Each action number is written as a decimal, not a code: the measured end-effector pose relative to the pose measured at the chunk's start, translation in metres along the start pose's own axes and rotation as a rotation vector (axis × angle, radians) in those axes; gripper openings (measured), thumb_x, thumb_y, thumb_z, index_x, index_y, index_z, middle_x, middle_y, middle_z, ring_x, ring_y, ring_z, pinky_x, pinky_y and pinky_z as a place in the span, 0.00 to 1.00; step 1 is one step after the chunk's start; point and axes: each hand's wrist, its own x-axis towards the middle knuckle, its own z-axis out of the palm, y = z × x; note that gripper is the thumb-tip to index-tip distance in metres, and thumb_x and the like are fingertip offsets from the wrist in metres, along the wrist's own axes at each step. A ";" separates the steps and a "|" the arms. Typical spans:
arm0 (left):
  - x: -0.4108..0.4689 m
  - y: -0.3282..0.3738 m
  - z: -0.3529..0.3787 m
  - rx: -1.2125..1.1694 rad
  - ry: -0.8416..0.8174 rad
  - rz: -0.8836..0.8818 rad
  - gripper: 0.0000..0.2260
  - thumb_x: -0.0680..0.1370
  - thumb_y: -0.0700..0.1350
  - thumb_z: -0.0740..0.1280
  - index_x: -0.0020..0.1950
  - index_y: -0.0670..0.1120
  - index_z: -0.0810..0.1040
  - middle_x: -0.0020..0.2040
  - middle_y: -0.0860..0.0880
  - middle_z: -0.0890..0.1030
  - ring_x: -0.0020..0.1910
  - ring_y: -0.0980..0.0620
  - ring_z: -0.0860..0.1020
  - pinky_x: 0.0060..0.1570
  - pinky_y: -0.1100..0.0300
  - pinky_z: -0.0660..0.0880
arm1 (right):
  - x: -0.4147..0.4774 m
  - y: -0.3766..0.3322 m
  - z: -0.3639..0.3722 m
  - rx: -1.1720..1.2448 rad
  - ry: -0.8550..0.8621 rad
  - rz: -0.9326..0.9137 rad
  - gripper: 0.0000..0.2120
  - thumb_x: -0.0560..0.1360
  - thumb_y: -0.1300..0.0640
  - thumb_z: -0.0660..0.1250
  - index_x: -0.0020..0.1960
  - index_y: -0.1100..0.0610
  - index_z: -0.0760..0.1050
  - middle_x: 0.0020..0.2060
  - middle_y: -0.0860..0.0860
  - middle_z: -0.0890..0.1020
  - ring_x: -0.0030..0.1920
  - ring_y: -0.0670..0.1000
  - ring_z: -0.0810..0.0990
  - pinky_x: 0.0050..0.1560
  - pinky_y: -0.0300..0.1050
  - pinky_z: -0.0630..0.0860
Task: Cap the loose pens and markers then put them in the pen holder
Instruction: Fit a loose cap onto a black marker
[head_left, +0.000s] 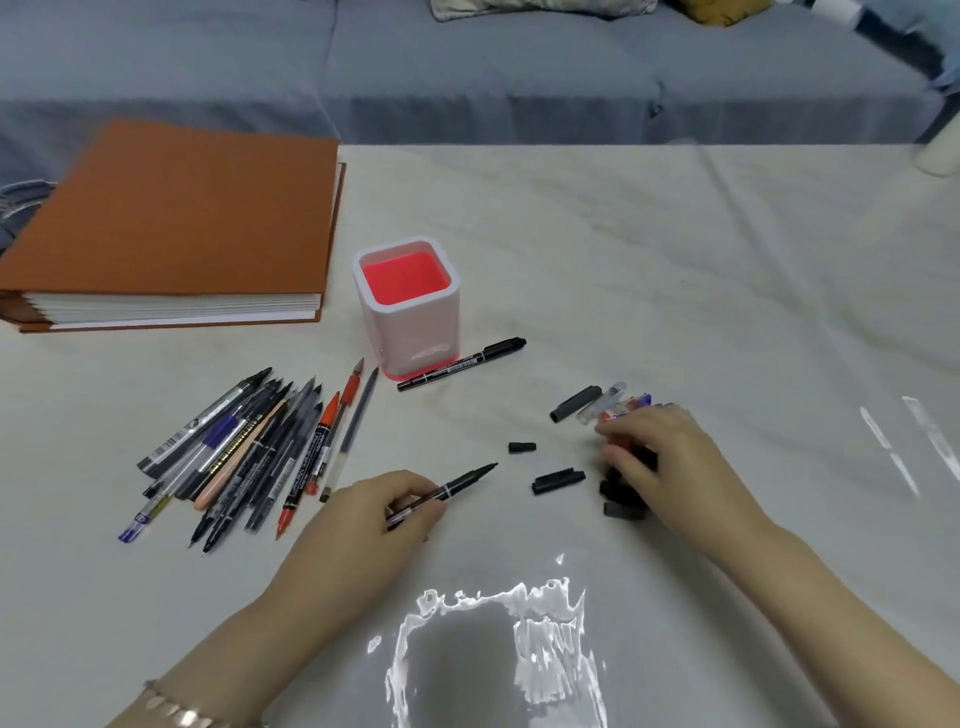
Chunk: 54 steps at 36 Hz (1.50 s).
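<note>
Left hand (379, 512) grip closed around uncapped black marker (447, 491); right hand (660, 457) grip unclear, over loose caps (558, 480)

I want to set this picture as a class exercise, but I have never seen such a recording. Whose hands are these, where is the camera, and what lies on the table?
One picture, from a camera worn on the person's head, looking down. The left hand holds an uncapped black marker in its grip. The right hand rests on a cluster of loose caps. Left lies a pile of pens. Behind stand an empty pink pen holder, another black marker beside it, and an orange binder.
</note>
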 end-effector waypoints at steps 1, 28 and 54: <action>0.000 0.001 0.002 -0.008 -0.001 0.002 0.09 0.75 0.50 0.65 0.37 0.64 0.75 0.34 0.68 0.79 0.39 0.67 0.76 0.38 0.69 0.69 | -0.001 0.005 -0.006 -0.026 0.005 0.036 0.07 0.73 0.61 0.67 0.49 0.55 0.80 0.42 0.46 0.78 0.45 0.47 0.68 0.45 0.33 0.59; -0.003 0.019 0.011 -0.187 0.007 -0.044 0.08 0.74 0.45 0.67 0.38 0.58 0.79 0.35 0.58 0.82 0.31 0.63 0.77 0.36 0.64 0.69 | -0.002 0.017 0.000 0.007 0.063 0.325 0.06 0.72 0.52 0.67 0.47 0.53 0.75 0.42 0.48 0.70 0.40 0.48 0.71 0.42 0.41 0.66; -0.005 0.015 -0.001 -0.344 0.030 -0.001 0.07 0.73 0.45 0.68 0.39 0.58 0.80 0.33 0.57 0.82 0.35 0.61 0.79 0.38 0.73 0.72 | -0.002 -0.068 -0.021 1.053 0.091 0.339 0.08 0.74 0.66 0.63 0.46 0.56 0.78 0.30 0.50 0.84 0.31 0.46 0.82 0.38 0.33 0.78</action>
